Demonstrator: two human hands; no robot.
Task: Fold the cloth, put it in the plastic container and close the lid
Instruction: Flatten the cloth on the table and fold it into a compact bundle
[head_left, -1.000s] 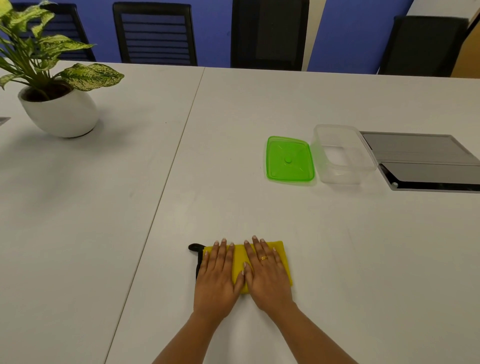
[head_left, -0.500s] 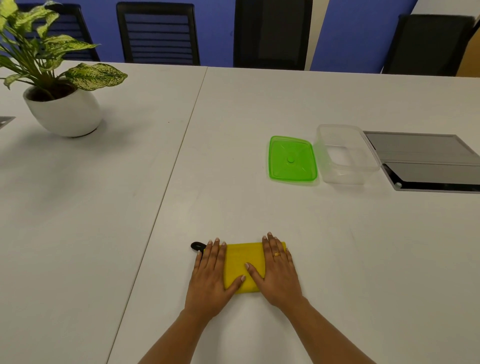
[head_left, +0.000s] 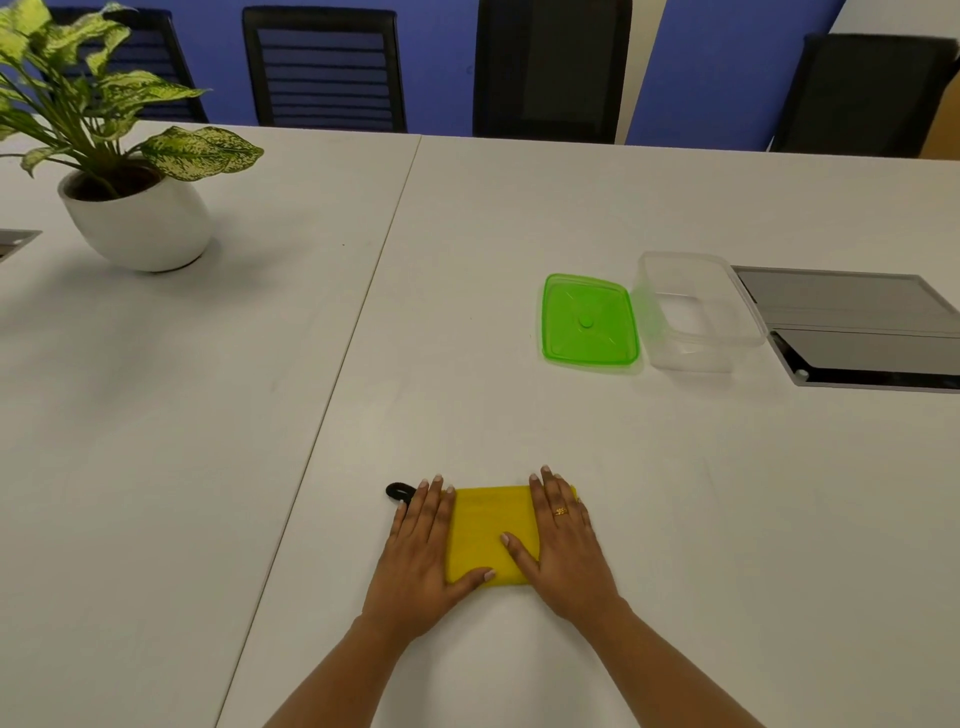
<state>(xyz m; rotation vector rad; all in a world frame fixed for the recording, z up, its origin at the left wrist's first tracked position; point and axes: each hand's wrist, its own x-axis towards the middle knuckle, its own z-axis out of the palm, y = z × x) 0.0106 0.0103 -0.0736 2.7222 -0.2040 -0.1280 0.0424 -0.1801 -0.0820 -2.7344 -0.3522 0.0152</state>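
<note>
A yellow cloth (head_left: 485, 530), folded into a small rectangle, lies flat on the white table near me. Its black hanging loop (head_left: 399, 491) sticks out at the far left corner. My left hand (head_left: 422, 551) rests flat on the cloth's left end, my right hand (head_left: 563, 543) flat on its right end, fingers spread, thumbs on the yellow middle. Farther right stands the clear plastic container (head_left: 696, 312), uncovered and with nothing inside. Its green lid (head_left: 589, 325) lies flat on the table just left of it.
A potted plant in a white pot (head_left: 137, 221) stands at the far left. A grey tablet with its cover (head_left: 852, 325) lies right of the container. Black chairs (head_left: 324, 67) line the table's far side. A seam (head_left: 332, 384) runs between two tabletops.
My hands have slid apart from the cloth's middle to its two ends, uncovering the yellow centre. The cloth, lid and container stay where they were.
</note>
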